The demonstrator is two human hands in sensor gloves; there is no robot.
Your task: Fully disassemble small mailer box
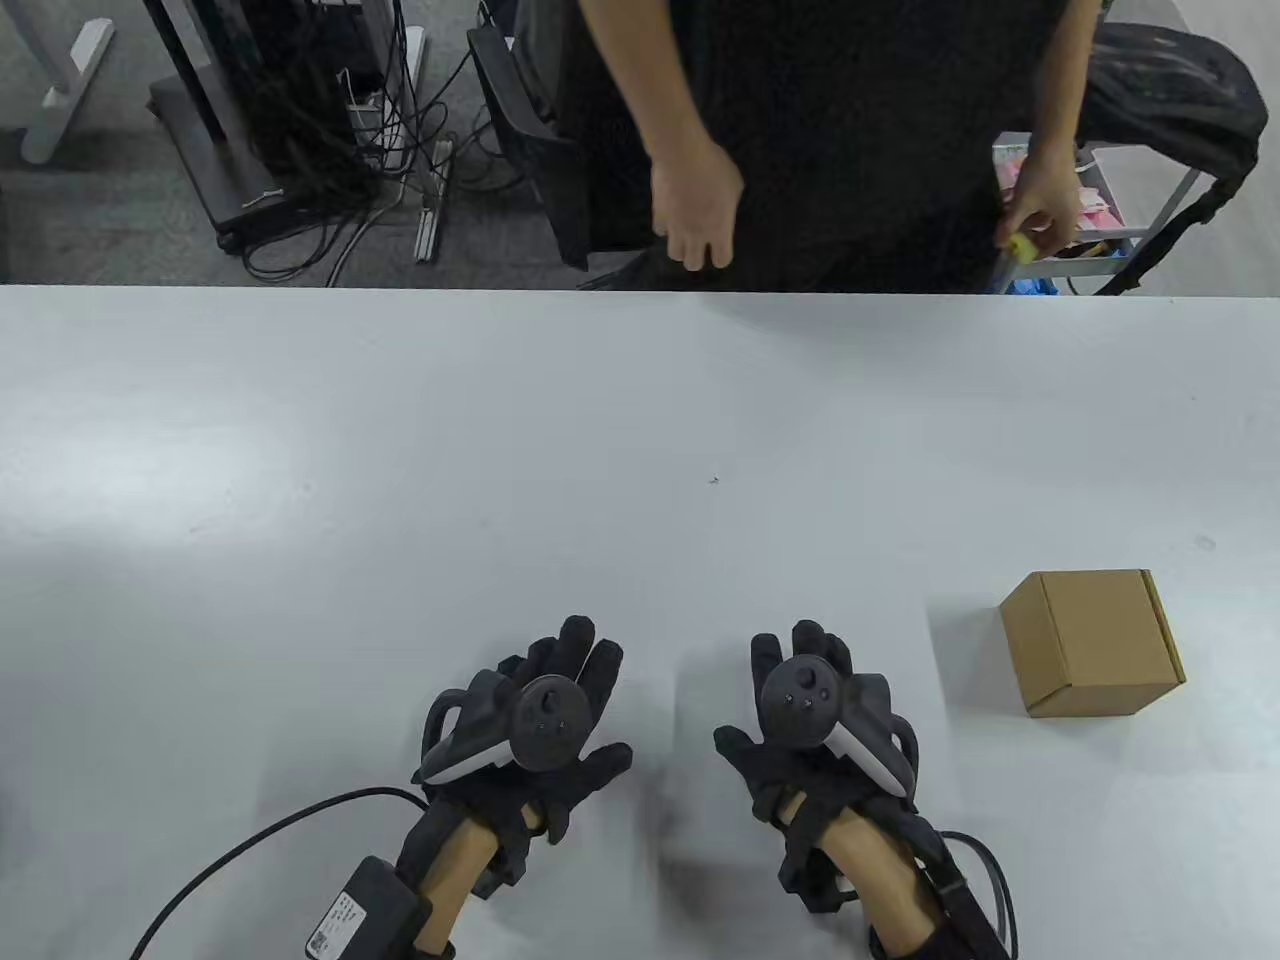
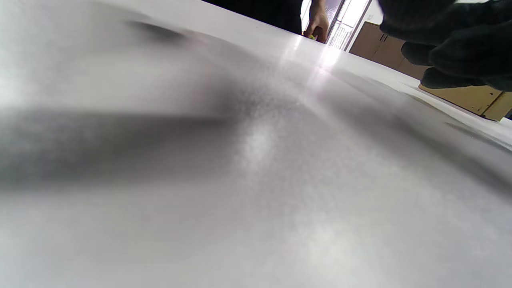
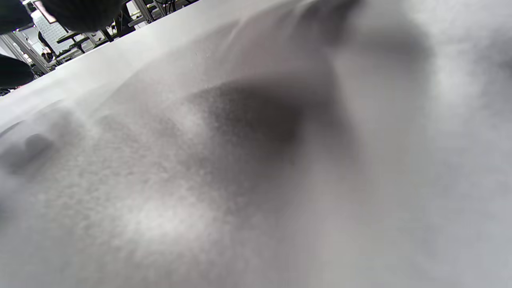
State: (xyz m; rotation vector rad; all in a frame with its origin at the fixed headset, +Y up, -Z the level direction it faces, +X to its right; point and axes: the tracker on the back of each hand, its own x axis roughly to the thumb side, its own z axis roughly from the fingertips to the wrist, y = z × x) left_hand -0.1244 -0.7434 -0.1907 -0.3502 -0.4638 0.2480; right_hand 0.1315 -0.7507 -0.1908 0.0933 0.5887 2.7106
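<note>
A small brown cardboard mailer box (image 1: 1092, 642) stands closed on the white table (image 1: 500, 450) at the right, and shows in the left wrist view (image 2: 468, 96) behind dark fingers. My left hand (image 1: 560, 690) rests flat on the table near the front edge, fingers spread, holding nothing. My right hand (image 1: 805, 670) rests flat beside it, to the left of the box and apart from it, holding nothing. Both wrist views show mostly blurred table surface.
A person in black (image 1: 830, 130) stands at the table's far edge, with a small yellow object (image 1: 1022, 246) in one hand. A cart (image 1: 1110, 230) and cables (image 1: 370, 170) lie beyond the table. Glove cables (image 1: 250, 850) trail at the front edge.
</note>
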